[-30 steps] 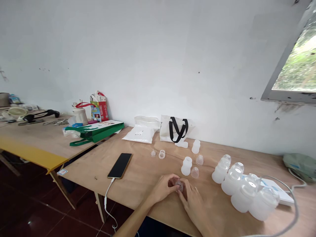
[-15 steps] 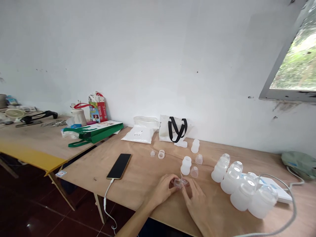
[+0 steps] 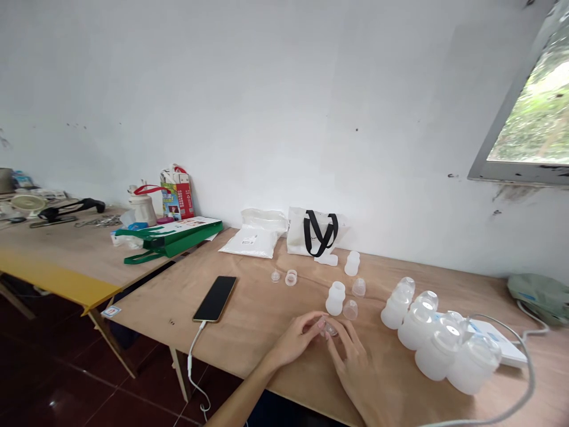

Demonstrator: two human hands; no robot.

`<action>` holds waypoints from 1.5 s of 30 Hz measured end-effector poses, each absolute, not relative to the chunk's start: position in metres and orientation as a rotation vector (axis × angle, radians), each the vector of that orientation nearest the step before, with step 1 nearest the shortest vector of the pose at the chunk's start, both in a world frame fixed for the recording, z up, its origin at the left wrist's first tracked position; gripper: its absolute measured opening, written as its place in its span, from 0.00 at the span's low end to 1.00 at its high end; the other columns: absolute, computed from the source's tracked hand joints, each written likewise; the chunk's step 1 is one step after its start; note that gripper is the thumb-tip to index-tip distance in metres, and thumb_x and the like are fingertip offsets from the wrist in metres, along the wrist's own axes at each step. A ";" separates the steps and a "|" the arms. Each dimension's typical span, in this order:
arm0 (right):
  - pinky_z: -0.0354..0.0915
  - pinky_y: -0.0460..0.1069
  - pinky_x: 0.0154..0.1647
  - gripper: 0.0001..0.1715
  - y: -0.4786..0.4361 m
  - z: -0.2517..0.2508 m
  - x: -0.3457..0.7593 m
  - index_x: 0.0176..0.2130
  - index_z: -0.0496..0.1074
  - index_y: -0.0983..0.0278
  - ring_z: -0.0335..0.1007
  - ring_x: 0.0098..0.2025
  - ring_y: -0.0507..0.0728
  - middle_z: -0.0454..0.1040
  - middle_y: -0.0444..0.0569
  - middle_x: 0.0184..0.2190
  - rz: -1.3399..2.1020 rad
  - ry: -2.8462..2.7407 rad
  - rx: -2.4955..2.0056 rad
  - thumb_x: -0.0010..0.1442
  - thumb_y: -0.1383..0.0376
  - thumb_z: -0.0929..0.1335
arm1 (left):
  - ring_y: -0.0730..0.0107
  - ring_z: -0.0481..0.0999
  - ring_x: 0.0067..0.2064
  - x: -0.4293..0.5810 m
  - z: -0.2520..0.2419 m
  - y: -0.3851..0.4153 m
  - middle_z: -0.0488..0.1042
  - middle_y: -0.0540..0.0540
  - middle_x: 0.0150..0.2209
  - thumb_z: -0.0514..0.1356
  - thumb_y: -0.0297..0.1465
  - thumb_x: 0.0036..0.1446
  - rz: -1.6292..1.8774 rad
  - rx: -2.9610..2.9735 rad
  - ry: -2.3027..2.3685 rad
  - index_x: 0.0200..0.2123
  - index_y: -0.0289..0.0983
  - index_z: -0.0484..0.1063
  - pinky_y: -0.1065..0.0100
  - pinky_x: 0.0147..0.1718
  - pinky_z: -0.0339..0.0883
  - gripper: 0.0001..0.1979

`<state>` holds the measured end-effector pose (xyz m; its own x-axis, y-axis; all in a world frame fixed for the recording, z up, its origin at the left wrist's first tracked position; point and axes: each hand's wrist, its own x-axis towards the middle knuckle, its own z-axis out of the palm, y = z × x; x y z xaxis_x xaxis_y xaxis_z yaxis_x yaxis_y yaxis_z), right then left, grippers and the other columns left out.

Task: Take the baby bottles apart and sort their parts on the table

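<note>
Near the table's front edge my left hand (image 3: 299, 339) and my right hand (image 3: 350, 350) meet, fingers closed around a small clear baby bottle nipple (image 3: 329, 328). The clear collar ring is mostly hidden by my left fingers. Just beyond them stands an uncapped frosted bottle (image 3: 335, 298), with two clear dome caps (image 3: 358, 287) beside it. Another frosted bottle (image 3: 352, 263) stands farther back, and one lies on its side (image 3: 326, 260). A loose nipple (image 3: 275, 276) and a collar ring (image 3: 291, 277) sit to the left.
Several capped bottles (image 3: 444, 345) stand close together on the right, by a white box (image 3: 500, 345) and a grey cable (image 3: 528, 376). A phone (image 3: 215, 299) on a charging cord lies left. White bags (image 3: 249, 241) rest against the wall; a green bag (image 3: 178, 237) lies on the adjoining table.
My hands have drawn closer together, and the nipple and ring, held apart before, are now pressed together. My left fingers cover more of the ring. Other things stay put.
</note>
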<state>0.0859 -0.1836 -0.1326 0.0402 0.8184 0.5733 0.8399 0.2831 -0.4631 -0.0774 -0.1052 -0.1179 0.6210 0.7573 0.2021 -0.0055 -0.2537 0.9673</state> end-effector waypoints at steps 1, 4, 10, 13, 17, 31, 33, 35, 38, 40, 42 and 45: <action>0.77 0.51 0.39 0.22 -0.183 -0.133 0.086 0.58 0.72 0.50 0.79 0.46 0.59 0.76 0.49 0.50 0.012 -1.751 -1.498 0.73 0.60 0.57 | 0.64 0.79 0.42 -0.077 -0.119 -0.105 0.81 0.44 0.45 0.57 0.49 0.67 0.818 1.678 0.621 0.57 0.39 0.75 0.66 0.43 0.71 0.25; 0.78 0.50 0.40 0.22 -0.182 -0.136 0.087 0.58 0.72 0.50 0.79 0.42 0.57 0.77 0.48 0.49 0.078 -1.734 -1.487 0.74 0.59 0.57 | 0.65 0.78 0.38 -0.076 -0.123 -0.102 0.81 0.43 0.43 0.57 0.51 0.66 0.838 1.659 0.670 0.54 0.37 0.76 0.67 0.40 0.71 0.26; 0.78 0.49 0.37 0.20 -0.180 -0.140 0.086 0.54 0.74 0.53 0.79 0.36 0.56 0.76 0.49 0.46 0.069 -1.714 -1.446 0.74 0.55 0.58 | 0.65 0.77 0.38 -0.078 -0.122 -0.100 0.80 0.42 0.45 0.57 0.51 0.66 0.864 1.631 0.700 0.53 0.37 0.77 0.68 0.38 0.70 0.26; 0.77 0.48 0.33 0.20 -0.178 -0.140 0.086 0.53 0.74 0.54 0.79 0.32 0.55 0.76 0.48 0.43 0.117 -1.715 -1.387 0.74 0.53 0.58 | 0.63 0.78 0.42 -0.078 -0.119 -0.103 0.80 0.42 0.48 0.57 0.49 0.66 0.836 1.676 0.678 0.55 0.39 0.76 0.65 0.43 0.71 0.25; 0.78 0.51 0.35 0.19 -0.176 -0.142 0.085 0.48 0.73 0.55 0.79 0.34 0.57 0.78 0.48 0.39 0.167 -1.625 -1.357 0.71 0.49 0.61 | 0.58 0.79 0.47 -0.079 -0.119 -0.103 0.81 0.42 0.49 0.59 0.48 0.66 0.831 1.692 0.682 0.58 0.40 0.75 0.62 0.48 0.71 0.24; 0.74 0.51 0.41 0.13 -0.176 -0.146 0.089 0.46 0.71 0.57 0.78 0.38 0.55 0.75 0.50 0.49 0.150 -1.583 -1.342 0.73 0.56 0.60 | 0.68 0.76 0.33 -0.077 -0.115 -0.106 0.81 0.42 0.45 0.57 0.49 0.66 0.861 1.663 0.656 0.56 0.37 0.77 0.66 0.39 0.70 0.25; 0.73 0.52 0.41 0.13 -0.176 -0.147 0.090 0.45 0.70 0.57 0.77 0.38 0.57 0.76 0.50 0.47 0.092 -1.565 -1.408 0.72 0.54 0.61 | 0.69 0.76 0.33 -0.078 -0.112 -0.108 0.81 0.43 0.46 0.56 0.49 0.68 0.838 1.687 0.616 0.57 0.39 0.76 0.67 0.40 0.70 0.25; 0.72 0.53 0.40 0.15 -0.177 -0.146 0.090 0.47 0.69 0.57 0.77 0.38 0.59 0.78 0.49 0.43 0.105 -1.536 -1.514 0.71 0.51 0.62 | 0.69 0.76 0.34 -0.079 -0.109 -0.111 0.81 0.43 0.46 0.55 0.48 0.69 0.815 1.701 0.574 0.57 0.39 0.76 0.67 0.41 0.70 0.24; 0.70 0.52 0.34 0.17 -0.178 -0.143 0.090 0.49 0.68 0.56 0.78 0.35 0.59 0.79 0.44 0.36 0.271 -1.528 -1.660 0.70 0.48 0.61 | 0.68 0.76 0.35 -0.081 -0.106 -0.114 0.81 0.43 0.46 0.55 0.46 0.69 0.770 1.730 0.544 0.56 0.39 0.76 0.67 0.43 0.70 0.23; 0.69 0.51 0.33 0.17 -0.179 -0.142 0.091 0.48 0.68 0.55 0.78 0.33 0.58 0.79 0.43 0.35 0.362 -1.548 -1.705 0.70 0.49 0.60 | 0.66 0.77 0.38 -0.082 -0.105 -0.115 0.81 0.42 0.47 0.57 0.46 0.68 0.741 1.763 0.556 0.57 0.38 0.76 0.67 0.43 0.70 0.23; 0.68 0.52 0.34 0.17 -0.179 -0.142 0.091 0.49 0.67 0.54 0.77 0.34 0.59 0.80 0.43 0.37 0.396 -1.548 -1.715 0.69 0.49 0.60 | 0.64 0.78 0.40 -0.082 -0.104 -0.116 0.81 0.41 0.47 0.60 0.45 0.66 0.713 1.804 0.575 0.59 0.38 0.75 0.67 0.43 0.70 0.24; 0.67 0.52 0.36 0.16 -0.176 -0.143 0.092 0.47 0.67 0.55 0.76 0.34 0.59 0.80 0.44 0.39 0.434 -1.527 -1.697 0.67 0.50 0.60 | 0.66 0.78 0.36 -0.083 -0.101 -0.118 0.82 0.42 0.42 0.60 0.44 0.65 0.663 1.872 0.570 0.60 0.38 0.74 0.69 0.40 0.69 0.25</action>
<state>0.0919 -0.1762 -0.1430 0.2139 0.9444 0.2499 0.6719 0.0434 -0.7393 -0.0835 -0.1179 -0.1006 0.7358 0.6511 0.1861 0.0866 -0.3630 0.9278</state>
